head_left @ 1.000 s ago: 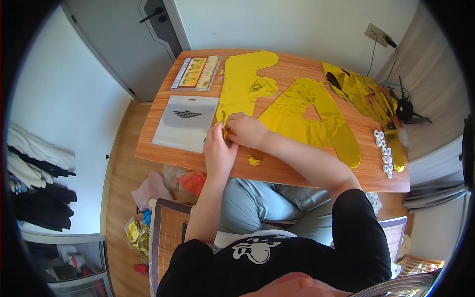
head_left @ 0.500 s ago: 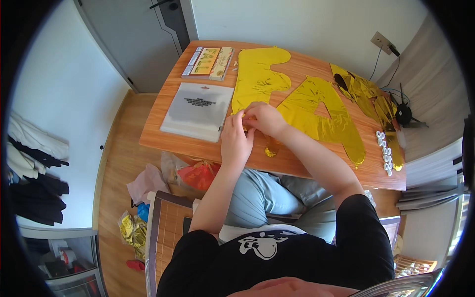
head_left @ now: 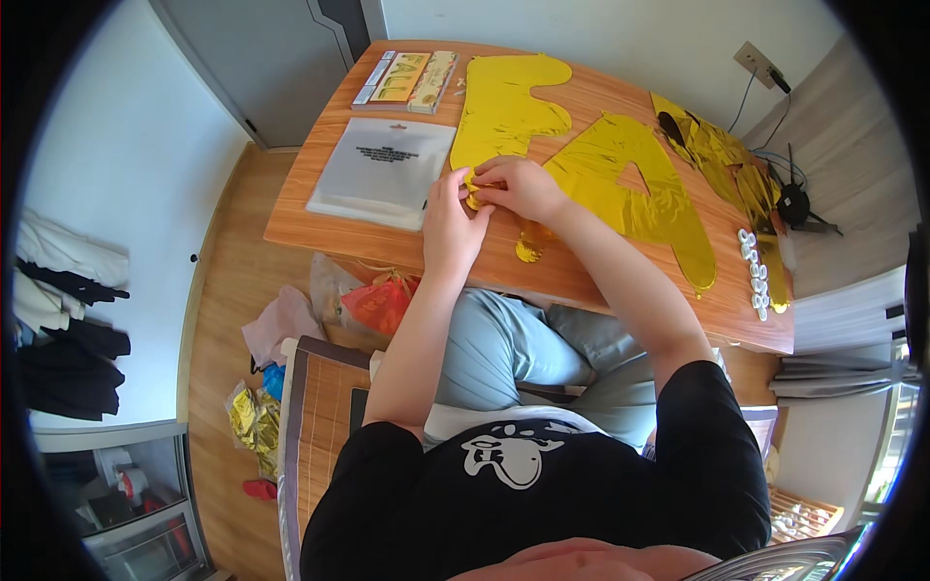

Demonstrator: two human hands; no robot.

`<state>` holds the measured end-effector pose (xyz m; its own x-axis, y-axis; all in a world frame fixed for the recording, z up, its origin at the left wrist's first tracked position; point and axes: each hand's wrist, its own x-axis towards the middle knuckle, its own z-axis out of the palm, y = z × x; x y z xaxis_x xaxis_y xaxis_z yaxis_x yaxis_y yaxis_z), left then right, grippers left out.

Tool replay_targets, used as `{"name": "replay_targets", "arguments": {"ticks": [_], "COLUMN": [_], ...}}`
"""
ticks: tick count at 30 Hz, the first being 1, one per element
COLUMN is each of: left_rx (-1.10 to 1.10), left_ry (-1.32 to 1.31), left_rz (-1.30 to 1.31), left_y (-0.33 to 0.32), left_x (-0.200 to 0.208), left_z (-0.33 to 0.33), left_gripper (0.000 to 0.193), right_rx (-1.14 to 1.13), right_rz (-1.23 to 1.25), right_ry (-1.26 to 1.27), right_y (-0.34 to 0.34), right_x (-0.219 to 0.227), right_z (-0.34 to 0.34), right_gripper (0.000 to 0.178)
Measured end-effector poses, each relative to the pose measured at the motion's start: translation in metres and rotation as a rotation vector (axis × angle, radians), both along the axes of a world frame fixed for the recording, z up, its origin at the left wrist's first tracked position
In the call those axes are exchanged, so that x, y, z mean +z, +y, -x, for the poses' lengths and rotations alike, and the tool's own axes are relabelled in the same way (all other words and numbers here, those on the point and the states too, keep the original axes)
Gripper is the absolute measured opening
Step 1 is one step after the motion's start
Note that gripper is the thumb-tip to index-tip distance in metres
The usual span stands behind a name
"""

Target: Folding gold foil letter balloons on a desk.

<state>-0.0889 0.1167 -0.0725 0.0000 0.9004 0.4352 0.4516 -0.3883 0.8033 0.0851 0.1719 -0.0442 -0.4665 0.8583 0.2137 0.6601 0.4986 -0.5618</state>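
My left hand (head_left: 451, 232) and my right hand (head_left: 526, 189) meet near the table's front edge. Between their fingertips they pinch the bottom end of a flat gold foil balloon (head_left: 494, 111), shaped like a letter. The rest of that balloon spreads away from me over the wood. My fingers hide part of the pinched end. Right of it lies a second flat gold foil balloon (head_left: 605, 184), shaped like an A, partly behind my right wrist. A small piece of gold foil (head_left: 528, 250) shows beneath my right forearm.
Left of my hands lies a clear plastic sleeve (head_left: 383, 174), with a flat printed box (head_left: 402, 81) behind it. Rightward are crumpled gold foil (head_left: 722, 160), white ribbon rolls (head_left: 752, 276) and a black device with antennas (head_left: 794, 205). A red bag (head_left: 381, 302) is below the table's edge.
The table sits higher in the picture as the view has tilted. My hands still meet at the balloon's end, and more gold foil shows between my fingers.
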Motion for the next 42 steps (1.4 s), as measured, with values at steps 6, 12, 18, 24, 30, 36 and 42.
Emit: {"name": "replay_targets", "arguments": {"ticks": [6,12,18,24,30,36,42], "left_rx": [0.026,0.010,0.011,-0.017,0.021,-0.011,0.004], "left_ry": [0.084,0.197,0.197,0.160,0.183,0.166,0.176], "left_rz": [-0.023,-0.042,-0.052,-0.054,-0.027,-0.018,0.029], "left_y": [-0.001,0.001,0.000,0.002,-0.001,0.003,0.002], "left_x": [0.000,-0.001,-0.001,0.001,0.001,0.000,0.003], "left_z": [0.000,-0.001,0.000,-0.008,0.011,0.000,-0.003], "left_gripper": [0.060,0.056,0.051,0.048,0.046,0.044,0.040], "right_rx": [-0.174,-0.241,-0.338,-0.102,-0.326,-1.163,-0.926], "right_rz": [0.178,0.231,0.386,0.292,0.356,0.243,-0.144], "right_ry": [0.004,-0.044,0.012,-0.266,0.366,0.940,1.309], "right_y": [0.002,0.039,0.052,0.073,0.114,0.200,0.178], "right_x": [0.010,0.017,0.035,0.054,0.057,0.048,0.194], "right_z": [0.009,0.010,0.020,-0.015,-0.049,-0.194,-0.339], "right_gripper": [0.026,0.040,0.053,0.060,0.045,0.030,0.021]}}
